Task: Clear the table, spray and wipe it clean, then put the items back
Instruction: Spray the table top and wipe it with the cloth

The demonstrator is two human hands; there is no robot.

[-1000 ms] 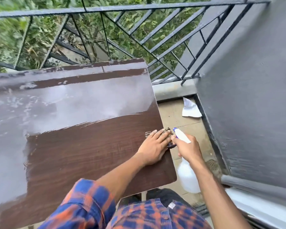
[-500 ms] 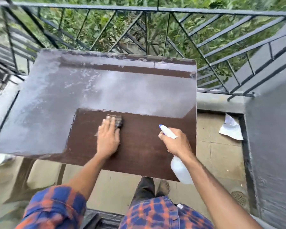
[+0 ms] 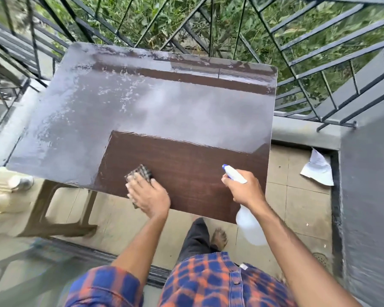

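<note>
Brown wood grain shows only in a patch at the table's (image 3: 186, 103) near right, around 5 o'clock; grey film covers the rest. Left hand (image 3: 150, 197) lies flat, fingers straight, pressing the checked cloth (image 3: 140, 172) onto the top at the patch's 9 o'clock corner, beside the near edge. Unwiped film lies just beyond the cloth toward 9 and 12 o'clock, so this hand is nearer for the next stroke, likely along the table's 9-to-3 long axis. Right hand (image 3: 245, 189) grips the spray bottle (image 3: 249, 227) by its neck at 4 o'clock, nozzle aimed toward 10 o'clock, body hanging below the near edge.
</note>
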